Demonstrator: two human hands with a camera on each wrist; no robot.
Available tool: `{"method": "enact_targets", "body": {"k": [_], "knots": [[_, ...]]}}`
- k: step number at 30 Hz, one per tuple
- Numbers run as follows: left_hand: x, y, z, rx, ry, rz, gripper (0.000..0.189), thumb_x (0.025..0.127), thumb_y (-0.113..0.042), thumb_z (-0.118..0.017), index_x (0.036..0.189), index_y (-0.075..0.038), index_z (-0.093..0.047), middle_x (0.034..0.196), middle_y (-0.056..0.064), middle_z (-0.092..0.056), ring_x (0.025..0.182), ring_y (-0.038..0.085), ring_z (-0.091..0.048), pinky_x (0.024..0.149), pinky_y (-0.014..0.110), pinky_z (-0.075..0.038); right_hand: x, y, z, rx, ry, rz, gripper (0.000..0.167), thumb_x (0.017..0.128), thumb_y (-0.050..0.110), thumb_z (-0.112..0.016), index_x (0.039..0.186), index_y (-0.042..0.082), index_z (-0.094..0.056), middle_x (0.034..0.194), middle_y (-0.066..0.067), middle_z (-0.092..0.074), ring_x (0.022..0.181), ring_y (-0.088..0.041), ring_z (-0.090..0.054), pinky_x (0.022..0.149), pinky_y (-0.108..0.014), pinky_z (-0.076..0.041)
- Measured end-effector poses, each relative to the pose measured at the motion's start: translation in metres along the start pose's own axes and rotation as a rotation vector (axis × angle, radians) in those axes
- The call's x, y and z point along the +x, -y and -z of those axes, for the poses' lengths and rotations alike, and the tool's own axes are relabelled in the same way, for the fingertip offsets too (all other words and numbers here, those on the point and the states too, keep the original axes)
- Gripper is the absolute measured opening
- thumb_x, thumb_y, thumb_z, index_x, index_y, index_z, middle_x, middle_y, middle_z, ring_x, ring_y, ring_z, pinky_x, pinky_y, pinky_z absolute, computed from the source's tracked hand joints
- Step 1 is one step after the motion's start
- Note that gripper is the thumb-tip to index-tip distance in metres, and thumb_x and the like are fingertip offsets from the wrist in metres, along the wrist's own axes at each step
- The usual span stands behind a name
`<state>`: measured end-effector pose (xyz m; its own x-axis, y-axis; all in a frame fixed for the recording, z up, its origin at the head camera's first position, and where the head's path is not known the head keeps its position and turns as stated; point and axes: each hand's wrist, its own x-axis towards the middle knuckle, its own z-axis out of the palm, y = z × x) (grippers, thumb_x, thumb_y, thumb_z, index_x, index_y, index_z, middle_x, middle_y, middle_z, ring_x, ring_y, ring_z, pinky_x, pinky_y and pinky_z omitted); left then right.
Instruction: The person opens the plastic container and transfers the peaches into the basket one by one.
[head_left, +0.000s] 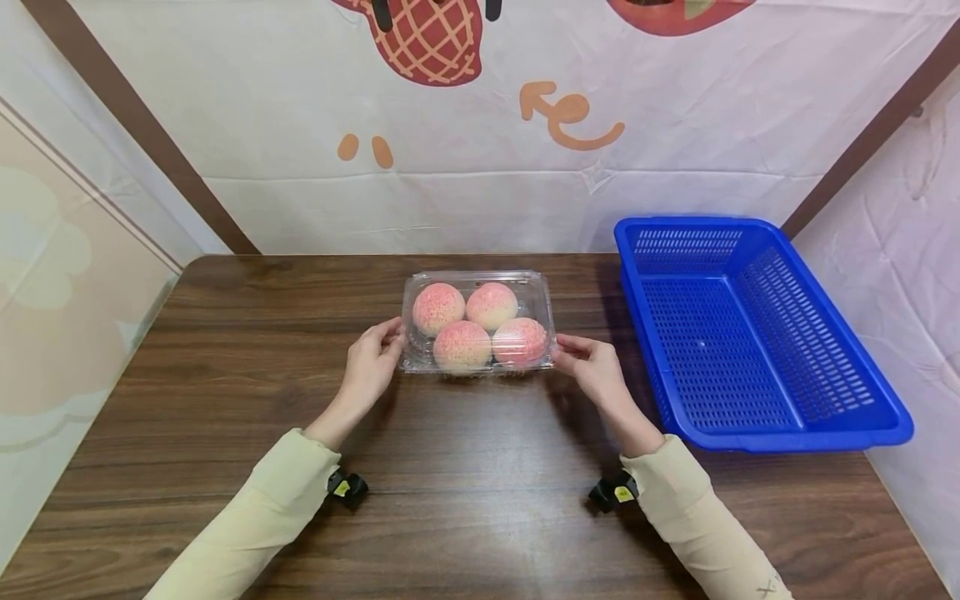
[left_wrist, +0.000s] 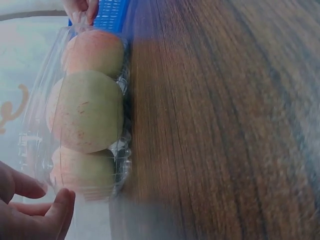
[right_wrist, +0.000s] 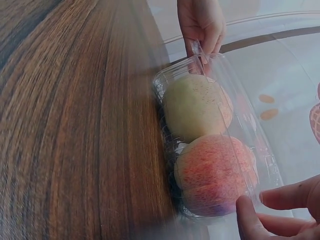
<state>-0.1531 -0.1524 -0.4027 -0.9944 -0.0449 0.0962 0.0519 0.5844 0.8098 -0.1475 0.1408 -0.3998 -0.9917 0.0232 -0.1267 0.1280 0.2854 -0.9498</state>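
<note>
A clear plastic clamshell box point(head_left: 532, 292) sits near the back middle of the brown table, with its lid down. Several pink and pale-yellow peaches point(head_left: 462, 346) are inside it. At the box's left side, my left hand point(head_left: 371, 358) pinches the edge between thumb and fingers. My right hand point(head_left: 592, 367) pinches the right front corner the same way. The left wrist view shows the left thumb and fingertips at the near end of the box, beside a peach point(left_wrist: 82, 112). In the right wrist view, the right fingertips meet the rim next to a red peach point(right_wrist: 215, 175).
To the right stands a blue perforated plastic basket point(head_left: 757, 350), with nothing seen in it. Wood-grain table point(head_left: 465, 500) surface stretches in front of the box and to its left. Behind the table hangs a white printed cloth point(head_left: 480, 200), with more cloth at both sides.
</note>
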Motion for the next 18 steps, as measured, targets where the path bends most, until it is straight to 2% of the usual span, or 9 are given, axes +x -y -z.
{"method": "enact_targets", "body": {"k": [8, 9, 13, 15, 18], "knots": [[0.000, 0.001, 0.003, 0.063, 0.041, -0.022, 0.034, 0.092, -0.008, -0.048, 0.119, 0.012, -0.052, 0.104, 0.024, -0.060, 0.092, 0.030, -0.057, 0.077, 0.038, -0.047, 0.000, -0.001, 0.001, 0.206, 0.026, -0.065, 0.032, 0.085, -0.001, -0.058, 0.112, -0.017, -0.054, 0.104, -0.026, -0.061, 0.071, -0.005, -0.061, 0.072, -0.022, -0.054], [0.000, 0.001, 0.004, 0.065, 0.045, -0.024, 0.034, 0.092, -0.008, -0.048, 0.119, 0.012, -0.052, 0.103, 0.024, -0.060, 0.092, 0.031, -0.057, 0.077, 0.038, -0.047, 0.004, -0.010, 0.002, 0.253, 0.044, -0.040, 0.031, 0.084, 0.000, -0.059, 0.111, -0.016, -0.056, 0.102, -0.024, -0.063, 0.071, -0.006, -0.062, 0.071, -0.022, -0.054], [0.000, 0.001, 0.005, 0.079, 0.062, -0.022, 0.035, 0.093, -0.009, -0.047, 0.119, 0.013, -0.051, 0.102, 0.025, -0.061, 0.092, 0.031, -0.058, 0.076, 0.039, -0.047, 0.013, -0.026, 0.002, 0.312, 0.058, -0.023, 0.034, 0.083, 0.003, -0.063, 0.110, -0.016, -0.057, 0.098, -0.019, -0.065, 0.073, -0.010, -0.063, 0.071, -0.023, -0.054], [0.001, 0.002, 0.006, 0.079, 0.074, -0.008, 0.035, 0.093, -0.009, -0.047, 0.119, 0.013, -0.052, 0.105, 0.025, -0.061, 0.094, 0.031, -0.058, 0.078, 0.039, -0.047, 0.023, -0.044, 0.003, 0.347, 0.072, -0.017, 0.035, 0.082, 0.006, -0.066, 0.110, -0.013, -0.059, 0.099, -0.018, -0.065, 0.075, -0.011, -0.064, 0.070, -0.024, -0.054], [0.002, 0.002, 0.008, 0.067, 0.091, 0.023, 0.034, 0.093, -0.010, -0.047, 0.118, 0.013, -0.053, 0.108, 0.026, -0.061, 0.096, 0.030, -0.058, 0.080, 0.039, -0.048, 0.032, -0.057, 0.001, 0.338, 0.050, -0.044, 0.037, 0.080, 0.009, -0.069, 0.110, -0.011, -0.060, 0.100, -0.016, -0.065, 0.076, -0.013, -0.065, 0.071, -0.026, -0.055]]}}
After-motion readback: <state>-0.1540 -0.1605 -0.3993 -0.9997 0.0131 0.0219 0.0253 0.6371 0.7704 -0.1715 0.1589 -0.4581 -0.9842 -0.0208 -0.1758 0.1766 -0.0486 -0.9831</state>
